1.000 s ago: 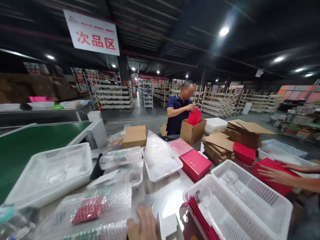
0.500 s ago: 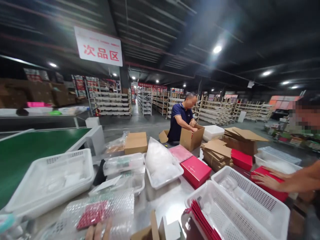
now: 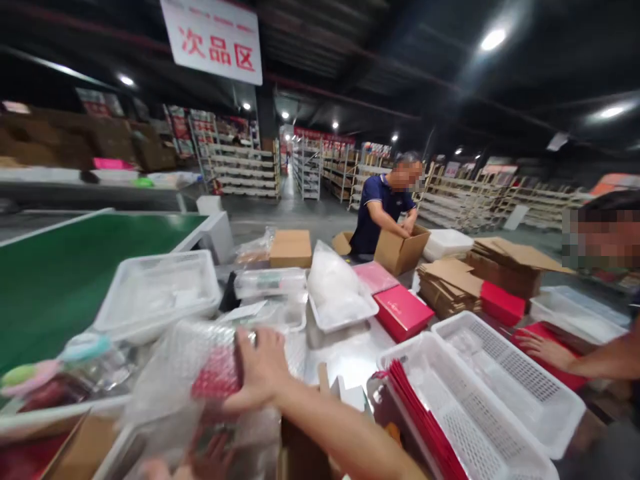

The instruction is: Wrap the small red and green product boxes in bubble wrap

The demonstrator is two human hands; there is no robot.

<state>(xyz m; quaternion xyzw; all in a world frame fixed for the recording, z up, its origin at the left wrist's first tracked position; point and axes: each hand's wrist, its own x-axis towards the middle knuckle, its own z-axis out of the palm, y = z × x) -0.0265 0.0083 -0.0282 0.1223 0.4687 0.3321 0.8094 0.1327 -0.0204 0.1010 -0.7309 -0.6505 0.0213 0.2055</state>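
Right hand on bubble-wrapped red item, near front edge of table.
Right hand (image 3: 260,373) grips bubble-wrap bundle (image 3: 210,367) from above; left hand (image 3: 200,460) blurred beneath it, grip unclear. White basket (image 3: 450,400) alongside.

Dim hall lit by ceiling lamps (image 3: 493,39), glare on the table (image 3: 350,350), edges warped and motion-blurred.
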